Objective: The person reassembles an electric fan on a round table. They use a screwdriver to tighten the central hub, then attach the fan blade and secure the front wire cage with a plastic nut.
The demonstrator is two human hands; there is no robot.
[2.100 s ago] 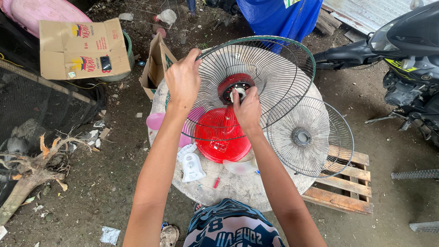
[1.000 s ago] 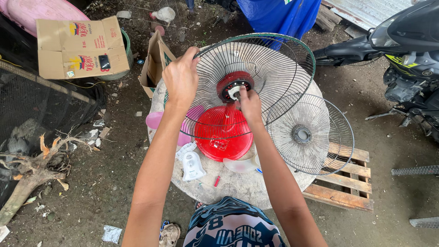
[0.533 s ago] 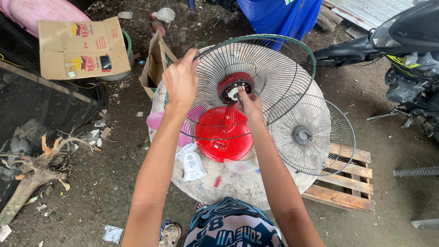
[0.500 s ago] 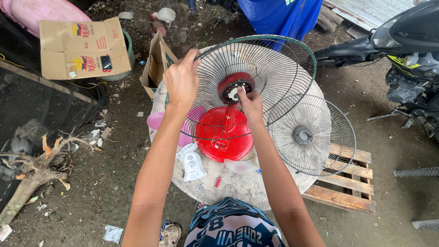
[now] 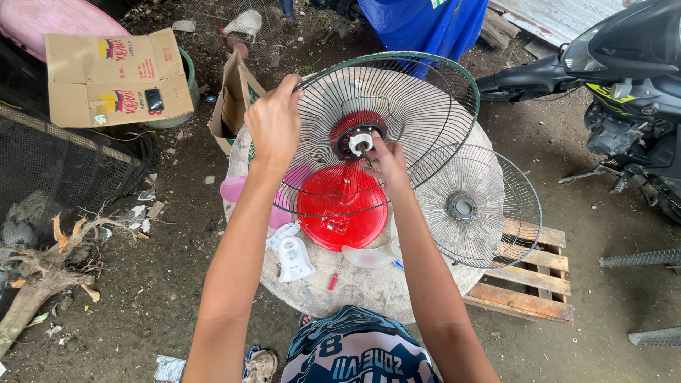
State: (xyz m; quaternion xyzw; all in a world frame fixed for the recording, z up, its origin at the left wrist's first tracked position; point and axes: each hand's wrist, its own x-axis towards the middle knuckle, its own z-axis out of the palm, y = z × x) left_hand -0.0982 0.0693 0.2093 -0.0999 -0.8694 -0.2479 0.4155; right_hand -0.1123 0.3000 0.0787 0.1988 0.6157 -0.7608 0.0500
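Note:
A red fan body [image 5: 342, 206] stands on a round concrete slab [image 5: 369, 287], with its wire rear guard [image 5: 418, 106] mounted and tilted up. My left hand [image 5: 273, 124] grips the guard's left rim. My right hand [image 5: 385, 162] pinches the white nut and shaft [image 5: 360, 141] at the guard's centre. The second wire guard [image 5: 472, 206] lies flat to the right, half on the slab.
A white plastic part [image 5: 293, 257], a clear fan blade [image 5: 369, 255] and a red-handled screwdriver [image 5: 333, 278] lie on the slab. Wooden pallet [image 5: 528, 284] right, motorbike [image 5: 624, 78] far right, cardboard boxes [image 5: 113, 74] upper left, blue tarp [image 5: 425, 25] behind, roots [image 5: 42, 262] left.
My right hand has shifted slightly at the fan's centre hub, fingers working the white nut. My left hand keeps hold of the guard's rim.

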